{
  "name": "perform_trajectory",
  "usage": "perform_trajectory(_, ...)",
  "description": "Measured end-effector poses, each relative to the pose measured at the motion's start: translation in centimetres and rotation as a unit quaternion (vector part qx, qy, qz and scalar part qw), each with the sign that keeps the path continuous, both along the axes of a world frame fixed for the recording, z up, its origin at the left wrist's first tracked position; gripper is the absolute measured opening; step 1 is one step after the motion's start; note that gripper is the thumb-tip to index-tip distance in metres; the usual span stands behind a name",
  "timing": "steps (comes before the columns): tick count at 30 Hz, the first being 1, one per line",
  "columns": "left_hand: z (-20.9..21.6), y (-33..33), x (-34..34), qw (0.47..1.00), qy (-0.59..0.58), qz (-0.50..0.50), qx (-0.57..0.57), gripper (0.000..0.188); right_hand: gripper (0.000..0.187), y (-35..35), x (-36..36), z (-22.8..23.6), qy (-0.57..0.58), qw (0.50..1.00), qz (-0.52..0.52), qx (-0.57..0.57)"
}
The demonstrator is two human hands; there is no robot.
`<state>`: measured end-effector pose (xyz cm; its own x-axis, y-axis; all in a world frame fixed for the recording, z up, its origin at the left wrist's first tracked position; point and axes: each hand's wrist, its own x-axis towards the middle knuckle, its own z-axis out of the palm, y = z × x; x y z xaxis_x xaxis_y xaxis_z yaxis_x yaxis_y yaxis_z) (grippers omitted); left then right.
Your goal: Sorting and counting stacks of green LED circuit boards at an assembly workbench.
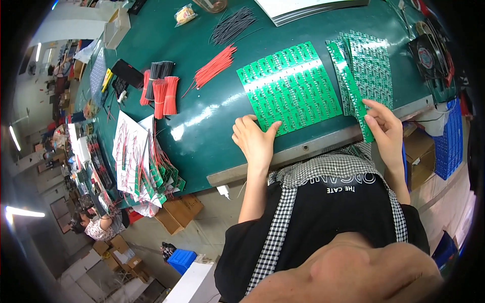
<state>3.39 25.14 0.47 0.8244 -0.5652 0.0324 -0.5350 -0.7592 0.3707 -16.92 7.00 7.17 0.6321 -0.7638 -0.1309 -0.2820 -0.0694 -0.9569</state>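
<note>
Right hand: point(385, 129) right of centre, thumb and forefinger closed on the lower part of the narrow board strip point(348, 81); other fingers loosely curled.
Left hand: point(255, 141) centre of frame, partly open, thumb spread away from the fingers; thumb at the lower left corner of the green board panel point(290, 91), fingers beside it; cannot tell if it presses.
Strip position: right of centre, between the panel and the board stack point(374, 68), partly over the stack's left side.
Strip axis: long, steep, top leaning left; lower end at the table's metal edge point(303, 150), rest running up-frame from the right hand.
Nearer hand: right, touching the strip; left is well apart, across the panel's width.
Panel: flat on the green table point(202, 164), slightly rotated, up and right of left hand.
Also there: loose red wires point(211, 68), loose black wires point(235, 28), upper middle.
</note>
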Motion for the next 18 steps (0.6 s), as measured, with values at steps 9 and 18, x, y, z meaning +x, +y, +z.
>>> perform_trajectory(9,1.4,2.7,2.3,0.87,0.149,0.129,-0.452,0.02,0.028,0.2,-1.2,0.1,-0.012,1.0,-0.007,-0.02)
perform_trajectory(18,11.8,0.5,15.3,0.895,0.305,-0.243,-0.217,0.044,0.027,0.5,-1.2,0.2,-0.071,0.997,-0.039,0.019)
